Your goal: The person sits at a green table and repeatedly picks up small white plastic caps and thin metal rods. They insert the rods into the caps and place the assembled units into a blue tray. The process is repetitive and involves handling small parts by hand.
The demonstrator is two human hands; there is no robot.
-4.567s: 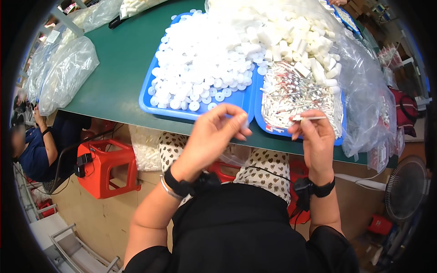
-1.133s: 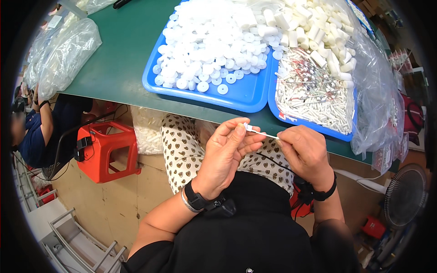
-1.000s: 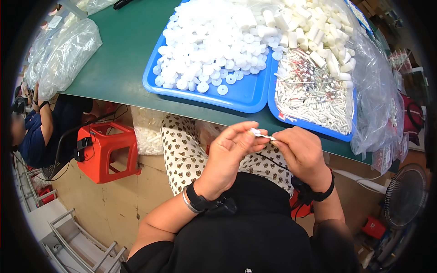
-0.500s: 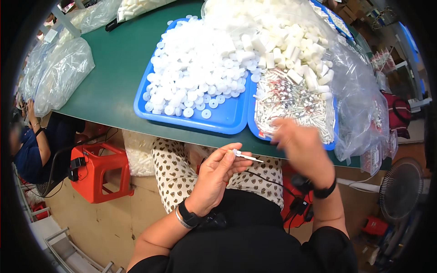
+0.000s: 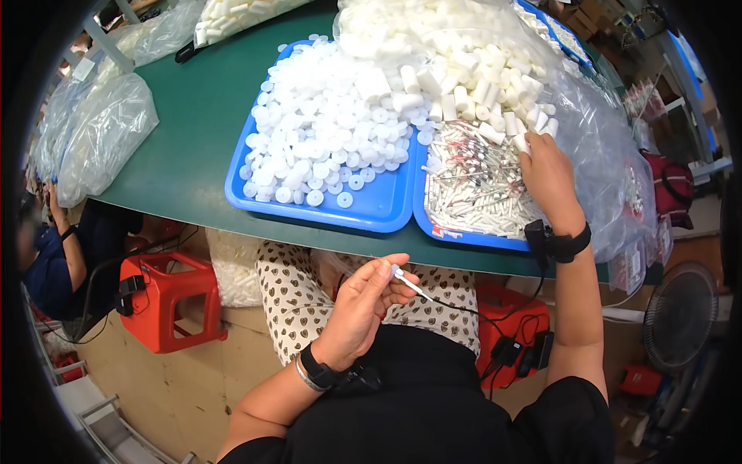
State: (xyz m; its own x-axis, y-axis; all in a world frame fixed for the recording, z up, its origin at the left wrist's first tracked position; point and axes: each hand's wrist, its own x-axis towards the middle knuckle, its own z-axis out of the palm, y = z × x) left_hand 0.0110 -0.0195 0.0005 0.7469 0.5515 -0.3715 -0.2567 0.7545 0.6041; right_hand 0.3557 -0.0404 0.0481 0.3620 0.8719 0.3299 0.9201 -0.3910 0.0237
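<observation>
My left hand pinches a thin white stick over my lap. A small pale disc sits near the stick's held end, partly hidden by my fingertips. My right hand reaches over the right side of the small blue tray. Its thumb and fingertips close on a white cylinder at the edge of the heap of soft-looking white cylinders. Beside that hand, the tray holds many thin white sticks, some with red or dark metal parts.
A larger blue tray full of translucent holed discs stands left on the green table. Clear plastic bags lie at the left. Red stools, a fan and cables are below. Another person's arm shows far left.
My right hand has moved up and right, from the near edge of the small tray to the white cylinders. My left hand keeps its grip, the stick now tilting further down.
</observation>
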